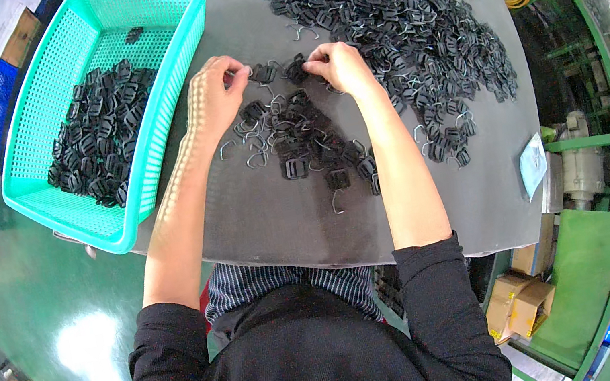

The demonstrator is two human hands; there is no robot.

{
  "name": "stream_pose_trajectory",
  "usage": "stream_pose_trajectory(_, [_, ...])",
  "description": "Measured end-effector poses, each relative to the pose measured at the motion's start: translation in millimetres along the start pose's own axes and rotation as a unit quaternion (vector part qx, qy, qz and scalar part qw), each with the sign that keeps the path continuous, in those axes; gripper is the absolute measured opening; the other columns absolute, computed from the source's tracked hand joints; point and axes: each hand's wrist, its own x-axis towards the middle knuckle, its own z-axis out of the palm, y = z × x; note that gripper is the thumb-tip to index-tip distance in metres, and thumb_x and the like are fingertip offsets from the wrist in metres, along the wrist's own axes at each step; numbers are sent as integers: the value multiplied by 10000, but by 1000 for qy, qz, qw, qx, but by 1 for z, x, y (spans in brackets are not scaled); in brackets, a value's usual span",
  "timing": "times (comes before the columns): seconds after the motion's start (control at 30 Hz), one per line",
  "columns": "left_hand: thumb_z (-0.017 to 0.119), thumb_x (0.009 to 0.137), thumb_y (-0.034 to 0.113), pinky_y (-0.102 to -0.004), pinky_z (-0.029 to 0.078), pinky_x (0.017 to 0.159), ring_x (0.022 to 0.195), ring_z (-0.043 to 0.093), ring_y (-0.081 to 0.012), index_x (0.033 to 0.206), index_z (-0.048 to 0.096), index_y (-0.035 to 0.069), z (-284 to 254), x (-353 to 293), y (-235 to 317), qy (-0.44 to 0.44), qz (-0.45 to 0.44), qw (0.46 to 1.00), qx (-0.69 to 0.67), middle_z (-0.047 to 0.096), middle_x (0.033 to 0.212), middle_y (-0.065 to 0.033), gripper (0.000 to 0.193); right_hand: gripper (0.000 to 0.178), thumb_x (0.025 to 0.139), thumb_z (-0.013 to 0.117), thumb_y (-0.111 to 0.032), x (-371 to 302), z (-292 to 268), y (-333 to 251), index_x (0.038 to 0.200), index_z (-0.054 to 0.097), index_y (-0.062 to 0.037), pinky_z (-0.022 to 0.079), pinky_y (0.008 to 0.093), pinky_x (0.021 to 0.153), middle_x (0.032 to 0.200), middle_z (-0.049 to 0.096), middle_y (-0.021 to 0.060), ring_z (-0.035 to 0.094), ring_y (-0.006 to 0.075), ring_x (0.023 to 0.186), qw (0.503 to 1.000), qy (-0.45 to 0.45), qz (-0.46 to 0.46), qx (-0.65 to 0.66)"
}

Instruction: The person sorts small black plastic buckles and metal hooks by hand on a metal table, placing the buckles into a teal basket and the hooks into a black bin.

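My left hand point(217, 98) is closed in a pinch, thumb and forefinger meeting at the left end of a black plastic buckle point(265, 73). What exactly lies between those fingertips is too small to make out. Across from it, my right hand point(342, 68) pinches another black buckle point(295, 70) at its right side. Below and between both hands spreads a loose group of black buckles point(294, 131), several with bent wire hooks point(259, 150). To the right of my right hand rises a large heap of the same buckles with hooks point(417, 40).
A turquoise perforated basket point(171, 104) stands at the table's left, holding many black buckles point(103, 132). The dark grey table point(262, 226) carries a light blue packet point(533, 165) at its right edge. Green metal framework point(586, 141) and cardboard boxes point(517, 306) stand beyond on the right.
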Motion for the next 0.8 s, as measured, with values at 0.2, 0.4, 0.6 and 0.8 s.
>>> stream_pose_trajectory(0.2, [696,744,239,-372,463,724,806,581,-265,924,618,33,22,3,4,16,5,987,160,591,849,-108,284,454,599,800,-438,-8,13,-23,800,670,-51,492,384,772,840,671,129,635,290,847,995,49,51,-76])
stream_pose_trajectory(0.4, [689,768,241,-335,472,708,864,581,-233,929,601,52,16,17,10,-118,-62,991,15,599,865,-82,263,382,655,785,-368,-7,-2,-29,813,669,-40,489,318,713,776,667,68,631,212,749,988,-54,96,106])
stream_pose_trajectory(0.6, [660,823,242,-238,453,590,734,606,-112,912,592,69,-38,-9,31,-128,-278,846,-437,618,743,-22,206,288,759,697,-280,-18,-23,-15,946,587,-91,471,275,591,914,634,35,625,162,830,753,-30,131,644])
stream_pose_trajectory(0.8, [764,659,355,-401,471,713,790,621,-333,907,599,11,-8,-32,10,-116,-90,979,143,634,796,-200,456,614,632,767,-487,28,20,-36,1016,612,-33,480,412,826,1010,643,168,608,316,974,993,6,75,-88])
